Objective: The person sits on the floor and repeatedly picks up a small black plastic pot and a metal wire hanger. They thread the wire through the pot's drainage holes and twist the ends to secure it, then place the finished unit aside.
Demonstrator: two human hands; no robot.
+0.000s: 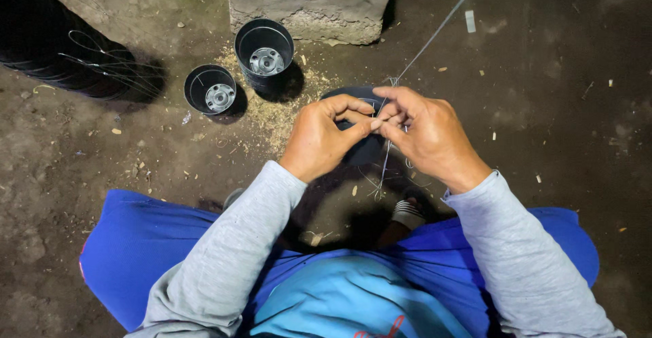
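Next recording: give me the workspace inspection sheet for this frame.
Surface: dirt floor, strewn with wood shavings.
Job's things: thin wire pinched at both hands; dark round object beneath them.
Clutter: two black cups with metal discs inside; loose wire bits.
Hands: left hand and right hand meet fingertip to fingertip on the wire.
Cables: nothing seen besides the wire.
Surroundings: stone block; stacked black rims with wire loops; sandalled foot.

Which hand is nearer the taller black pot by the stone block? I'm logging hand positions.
Left. The left hand lies just below and right of the taller black pot; the right hand sits farther right, both pinching thin wire.
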